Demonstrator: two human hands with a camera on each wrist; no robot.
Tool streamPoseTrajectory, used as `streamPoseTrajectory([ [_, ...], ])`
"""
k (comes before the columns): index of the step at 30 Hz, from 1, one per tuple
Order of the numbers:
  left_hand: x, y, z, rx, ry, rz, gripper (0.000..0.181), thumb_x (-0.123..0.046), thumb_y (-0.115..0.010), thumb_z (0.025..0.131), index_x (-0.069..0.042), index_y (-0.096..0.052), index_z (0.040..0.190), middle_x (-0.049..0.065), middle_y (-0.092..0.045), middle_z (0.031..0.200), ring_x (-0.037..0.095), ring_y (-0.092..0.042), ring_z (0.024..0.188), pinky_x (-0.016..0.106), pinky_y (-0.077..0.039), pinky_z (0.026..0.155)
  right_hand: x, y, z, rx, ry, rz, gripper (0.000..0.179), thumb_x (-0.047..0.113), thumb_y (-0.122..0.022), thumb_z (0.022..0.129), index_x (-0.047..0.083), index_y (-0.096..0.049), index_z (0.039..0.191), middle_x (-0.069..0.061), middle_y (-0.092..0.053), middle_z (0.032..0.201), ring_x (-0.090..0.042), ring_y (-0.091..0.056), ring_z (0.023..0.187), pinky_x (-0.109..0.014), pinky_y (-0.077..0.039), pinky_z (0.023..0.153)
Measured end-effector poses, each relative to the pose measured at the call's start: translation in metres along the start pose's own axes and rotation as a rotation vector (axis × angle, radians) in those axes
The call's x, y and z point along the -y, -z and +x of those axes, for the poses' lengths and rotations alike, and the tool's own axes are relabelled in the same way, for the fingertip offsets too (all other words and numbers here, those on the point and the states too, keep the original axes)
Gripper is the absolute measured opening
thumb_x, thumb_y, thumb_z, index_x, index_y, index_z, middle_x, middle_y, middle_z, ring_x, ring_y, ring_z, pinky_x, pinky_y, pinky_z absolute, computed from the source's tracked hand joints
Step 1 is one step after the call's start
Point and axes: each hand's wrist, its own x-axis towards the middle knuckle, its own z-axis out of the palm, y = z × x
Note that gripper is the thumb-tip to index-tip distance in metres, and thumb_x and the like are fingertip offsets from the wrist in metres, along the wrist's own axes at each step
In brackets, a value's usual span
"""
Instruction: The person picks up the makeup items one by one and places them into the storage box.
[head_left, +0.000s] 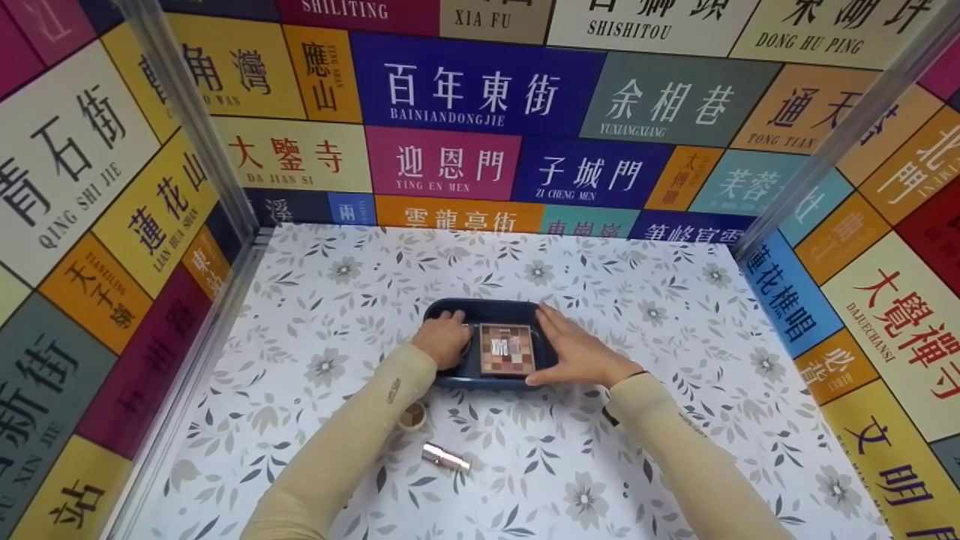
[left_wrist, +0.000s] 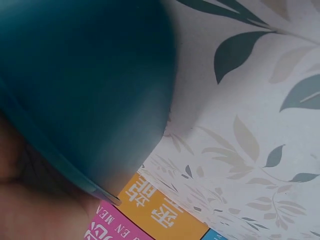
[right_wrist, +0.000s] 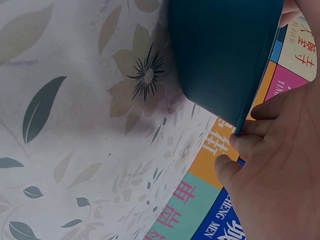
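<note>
A dark blue tray with raised sides stands on the patterned tabletop. Inside it lies an eyeshadow palette with a grid of brown and pink pans. My left hand reaches down into the tray's left part, fingers lowered beside a dark rounded edge; I cannot tell what they hold. Over the right end spreads my right hand, its thumb at the near corner and its fingers along the rim. From the right wrist, the fingertips touch the rim of the tray. The left wrist view shows mostly the tray's outer wall.
A silvery pink lipstick-like tube lies in front of the tray. Left of that, a small round brown-topped container sits close by the left sleeve. A small black object peeks out beside the right sleeve. Sign-covered walls enclose the table.
</note>
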Motion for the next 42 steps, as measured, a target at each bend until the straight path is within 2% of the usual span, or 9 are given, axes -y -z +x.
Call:
streamPoseTrajectory([
  [8,0.001,0.005,-0.006,-0.012,-0.007,-0.003,0.038,-0.030,-0.081,0.084,-0.010,-0.073,0.115,0.018,-0.059,0.122,0.036,-0.059,0.108,0.048,-0.057,0.080,0.000,-0.001,0.000,0.007,-0.012,0.002,0.130,0.071,-0.077,0.072,0.011,-0.006,0.163,0.002,0.012,0.167,-0.026,-0.002,0.153,-0.046,-0.012,0.121],
  [16,0.001,0.016,-0.011,-0.021,-0.022,-0.070,0.049,-0.034,-0.080,0.085,-0.013,-0.069,0.128,0.017,-0.058,0.121,0.037,-0.059,0.110,0.050,-0.056,0.085,0.000,0.000,-0.001,0.012,0.001,-0.005,0.128,0.070,-0.076,0.074,0.010,-0.005,0.162,0.002,0.012,0.167,-0.026,-0.002,0.154,-0.048,-0.013,0.121],
  [21,0.002,0.024,-0.019,-0.035,-0.041,-0.117,0.050,-0.035,-0.080,0.085,-0.012,-0.068,0.128,0.016,-0.058,0.119,0.035,-0.059,0.108,0.049,-0.056,0.084,0.000,0.000,-0.001,0.006,0.006,0.000,0.128,0.069,-0.077,0.074,0.009,-0.006,0.162,0.002,0.011,0.167,-0.025,-0.002,0.153,-0.047,-0.012,0.122],
  [28,0.004,0.029,-0.028,-0.122,-0.047,-0.129,0.046,-0.033,-0.078,0.086,-0.012,-0.069,0.126,0.014,-0.058,0.116,0.032,-0.059,0.103,0.048,-0.057,0.077,0.000,0.000,-0.001,-0.001,0.003,0.003,0.129,0.069,-0.077,0.074,0.009,-0.006,0.162,0.001,0.011,0.167,-0.026,-0.002,0.154,-0.048,-0.013,0.122],
  [34,0.004,0.033,-0.034,-0.152,-0.059,-0.140,0.046,-0.030,-0.076,0.088,-0.012,-0.067,0.129,0.014,-0.058,0.118,0.032,-0.058,0.106,0.048,-0.057,0.078,0.001,0.001,-0.001,0.001,-0.001,0.011,0.129,0.069,-0.077,0.074,0.010,-0.005,0.162,0.002,0.011,0.167,-0.026,-0.002,0.153,-0.048,-0.013,0.121],
  [38,0.004,0.039,-0.040,-0.196,-0.067,-0.159,0.045,-0.030,-0.075,0.090,-0.011,-0.067,0.130,0.013,-0.058,0.119,0.032,-0.058,0.109,0.048,-0.056,0.083,0.001,0.001,-0.001,-0.003,0.003,0.007,0.128,0.069,-0.077,0.074,0.009,-0.006,0.162,0.002,0.011,0.167,-0.026,-0.003,0.153,-0.047,-0.014,0.121],
  [42,0.003,0.044,-0.049,-0.222,-0.044,-0.192,0.047,-0.031,-0.073,0.093,-0.012,-0.065,0.135,0.014,-0.057,0.126,0.031,-0.056,0.117,0.048,-0.053,0.093,0.000,0.001,0.000,-0.002,0.016,0.001,0.129,0.070,-0.076,0.074,0.008,-0.005,0.162,0.001,0.011,0.167,-0.027,-0.003,0.154,-0.048,-0.014,0.121],
])
